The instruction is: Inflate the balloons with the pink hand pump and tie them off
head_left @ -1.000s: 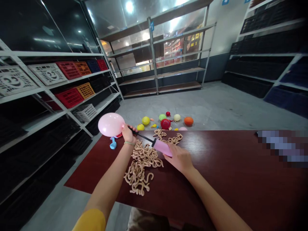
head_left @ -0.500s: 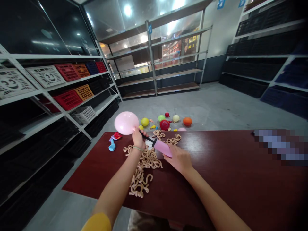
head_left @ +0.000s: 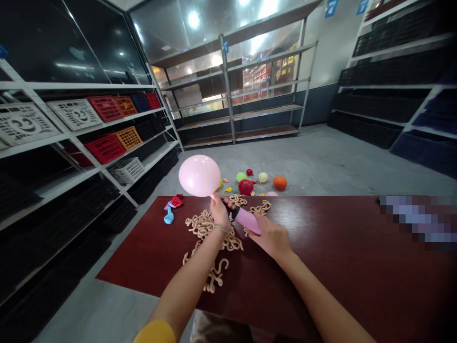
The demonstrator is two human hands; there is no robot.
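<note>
A swollen pink balloon (head_left: 199,175) rises from my left hand (head_left: 220,213), which is closed around its neck. The same hand is also wrapped about the black end of a pink balloon pump (head_left: 247,220). My right hand (head_left: 273,237) grips the other end of the pump's barrel, its fingertips partly hidden. Below both hands, a tangle of beige, curled, rope-like pieces (head_left: 202,224) lies on the table. Uninflated balloons lie to the left, among them a light blue balloon (head_left: 169,216) and a red balloon (head_left: 177,200).
The dark red-brown table (head_left: 321,267) spans the foreground. Past its far edge, several balloons lie on the floor, including an orange balloon (head_left: 280,182) and a dark red balloon (head_left: 245,186). Shelving with crates (head_left: 104,108) lines the left; a metal rack (head_left: 232,105) stands behind.
My left hand has come right, closer to my right hand. The black rod that showed between them has slid into the barrel. The pink balloon moved right and up and looks slightly larger.
</note>
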